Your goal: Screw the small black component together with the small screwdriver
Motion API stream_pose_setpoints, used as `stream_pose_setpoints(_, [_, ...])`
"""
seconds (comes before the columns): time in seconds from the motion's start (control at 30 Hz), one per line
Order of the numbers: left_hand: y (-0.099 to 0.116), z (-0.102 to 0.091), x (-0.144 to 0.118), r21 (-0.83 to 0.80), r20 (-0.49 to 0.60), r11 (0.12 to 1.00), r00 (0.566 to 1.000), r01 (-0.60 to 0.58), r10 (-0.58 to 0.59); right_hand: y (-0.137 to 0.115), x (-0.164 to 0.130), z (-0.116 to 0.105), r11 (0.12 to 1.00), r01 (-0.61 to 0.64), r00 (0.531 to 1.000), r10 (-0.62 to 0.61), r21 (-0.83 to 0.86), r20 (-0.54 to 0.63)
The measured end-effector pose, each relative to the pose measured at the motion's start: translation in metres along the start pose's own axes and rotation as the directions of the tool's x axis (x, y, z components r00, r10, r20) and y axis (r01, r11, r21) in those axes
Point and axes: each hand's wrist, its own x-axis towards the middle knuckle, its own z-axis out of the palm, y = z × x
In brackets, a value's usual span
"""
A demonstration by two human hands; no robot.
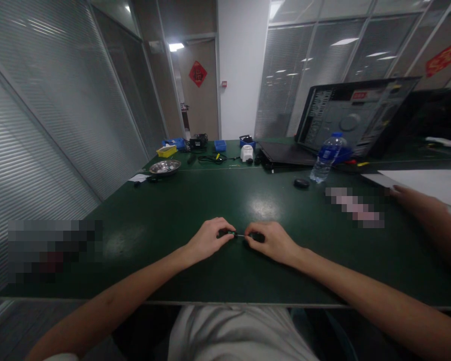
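My left hand [212, 236] is closed in a pinch just over the green tabletop [195, 200]. Its thumb and fingers grip a small dark piece [231, 232] with a hint of green, too small to name. Across from it, my right hand [272, 239] is also closed, its fingertips on a thin light-coloured rod [240, 235]. The rod spans the short gap between the two hands, and its end meets or nearly meets the dark piece. Whatever else the right hand covers is hidden by its fingers.
Another person's hand [417, 203] rests by white paper [428, 183] on the right. A water bottle [326, 159] and a dark oval object [301, 183] stand ahead of it. Behind is an opened computer case [346, 118]. A metal bowl [165, 167] and blue box [220, 146] sit farther back.
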Motion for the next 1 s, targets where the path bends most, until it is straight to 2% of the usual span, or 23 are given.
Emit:
stream_pose_setpoints(0.23, [-0.003, 0.0, 0.0, -0.064, 0.021, 0.998, 1.0, 0.013, -0.011, -0.002, -0.001, 0.0, 1.0, 0.009, 1.0, -0.009, 0.003, 0.015])
stream_pose_setpoints(0.43, [-0.005, 0.002, 0.0, -0.119, -0.004, 0.993, 1.0, 0.001, -0.002, 0.0, -0.001, 0.002, 0.998, 0.047, 0.999, -0.047, 0.041, -0.003])
stream_pose_setpoints(0.7, [-0.001, 0.008, 0.0, -0.148, -0.018, 0.989, 1.0, -0.006, 0.004, -0.006, 0.001, 0.007, 0.996, 0.085, 0.996, -0.085, -0.011, 0.017])
stream_pose_setpoints(1.0, [-0.003, 0.012, 0.003, -0.209, -0.024, 0.977, 0.999, 0.032, -0.038, -0.01, 0.001, 0.01, 0.994, 0.099, 0.995, -0.099, 0.046, -0.01])
